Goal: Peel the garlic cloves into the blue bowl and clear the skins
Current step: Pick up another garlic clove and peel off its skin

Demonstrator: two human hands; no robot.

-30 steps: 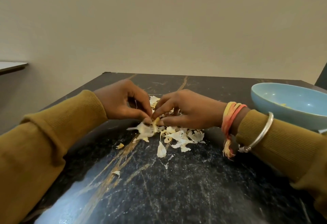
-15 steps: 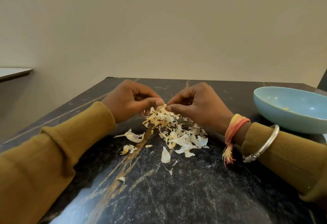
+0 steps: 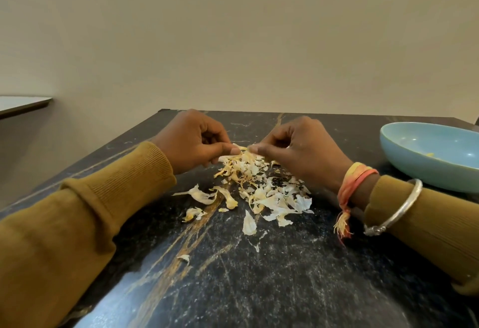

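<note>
**Both hands pinch one scrap over garlic skins**

At centre frame the left hand [image 3: 191, 143] and right hand [image 3: 303, 149] are curled, thumbs and forefingers meeting on a small pale piece [image 3: 242, 148]; clove or skin, I cannot tell. Skins [image 3: 267, 193] lie just below on the dark table [image 3: 259, 288]. The blue bowl [image 3: 414, 169] sits at right. A second ago the hands hid more skins.

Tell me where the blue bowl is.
In the head view, the blue bowl sits at the table's far right edge, right of the right hand and apart from the skins.
</note>
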